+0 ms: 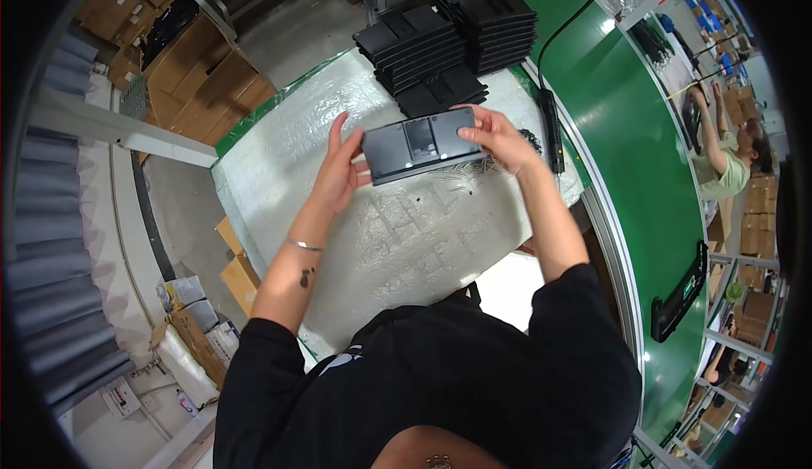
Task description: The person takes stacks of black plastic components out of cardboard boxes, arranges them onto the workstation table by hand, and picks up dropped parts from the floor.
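A dark grey rectangular plastic panel (pixel 391 152), with a square recess near its middle, is held tilted above the covered table. My right hand (pixel 506 141) grips its right end, thumb on the face and fingers behind the edge. At the left end, my left hand (pixel 340 171) holds the edge with its fingertips, one digit sticking up free of the panel. Just beyond the panel lie similar black panels (pixel 441 90); behind them rise two tall stacks, a left stack (pixel 414 42) and a right stack (pixel 495 25).
Clear plastic film covers the table (pixel 279 148). A black stick-shaped tool (pixel 551 131) on a cable lies at its right edge, near small dark pieces (pixel 530 139). The green conveyor (pixel 626 181) carries a long black part (pixel 681 296). Cardboard boxes (pixel 211 88) stand left; a co-worker (pixel 727 152) sits far right.
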`<state>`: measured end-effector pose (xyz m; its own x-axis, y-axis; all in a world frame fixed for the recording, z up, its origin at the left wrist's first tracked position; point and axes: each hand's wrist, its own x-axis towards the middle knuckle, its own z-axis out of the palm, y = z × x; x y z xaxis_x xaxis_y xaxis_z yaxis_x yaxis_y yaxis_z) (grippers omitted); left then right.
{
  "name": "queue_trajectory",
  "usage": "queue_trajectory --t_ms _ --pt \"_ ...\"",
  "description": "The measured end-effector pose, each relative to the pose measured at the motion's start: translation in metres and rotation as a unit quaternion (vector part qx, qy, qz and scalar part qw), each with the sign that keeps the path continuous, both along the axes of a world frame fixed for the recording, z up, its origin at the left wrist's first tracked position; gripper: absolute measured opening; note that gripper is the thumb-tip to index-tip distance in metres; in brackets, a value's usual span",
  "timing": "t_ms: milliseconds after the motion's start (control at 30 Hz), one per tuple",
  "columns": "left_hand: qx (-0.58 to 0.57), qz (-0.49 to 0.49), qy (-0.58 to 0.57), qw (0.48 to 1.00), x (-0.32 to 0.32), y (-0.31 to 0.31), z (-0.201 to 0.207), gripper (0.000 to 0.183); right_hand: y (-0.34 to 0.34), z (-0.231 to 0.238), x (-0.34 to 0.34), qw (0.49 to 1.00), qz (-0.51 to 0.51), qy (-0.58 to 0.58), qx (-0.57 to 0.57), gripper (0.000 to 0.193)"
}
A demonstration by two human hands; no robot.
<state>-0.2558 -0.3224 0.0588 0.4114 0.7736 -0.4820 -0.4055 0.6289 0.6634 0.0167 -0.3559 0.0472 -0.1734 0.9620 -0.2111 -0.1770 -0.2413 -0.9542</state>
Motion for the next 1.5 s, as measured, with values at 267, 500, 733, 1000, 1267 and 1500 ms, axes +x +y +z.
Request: queue_trajectory --t_ms 267,500,733,1000,1267,1500 --pt "0.428 -0.233 0.381 0.786 0.047 0.051 -0.014 0.095 0.071 -0.018 0.045 0.996 -0.039 -0.081 -0.028 0.033" --pt "0.571 -0.097 0.496 0.647 0.078 0.076 -0.038 0.095 0.108 -0.024 0.049 0.982 -0.147 -0.094 -0.067 0.034" --pt "0.556 -0.087 0.567 0.602 0.094 0.074 -0.054 0.091 0.124 -0.060 0.052 0.865 -0.210 -0.452 0.061 0.043" --pt "0.542 -0.117 0.583 0.594 0.104 0.075 -0.068 0.085 0.116 -0.076 0.055 0.834 -0.230 -0.495 0.084 0.038" --pt "0.566 -0.097 0.569 0.589 0.109 0.070 -0.070 0.076 0.101 -0.080 0.062 0.837 -0.243 -0.473 0.130 0.034" --pt "0.535 -0.052 0.507 0.674 0.001 0.015 -0.059 0.058 0.025 -0.048 -0.003 0.856 -0.314 -0.368 0.182 0.031"
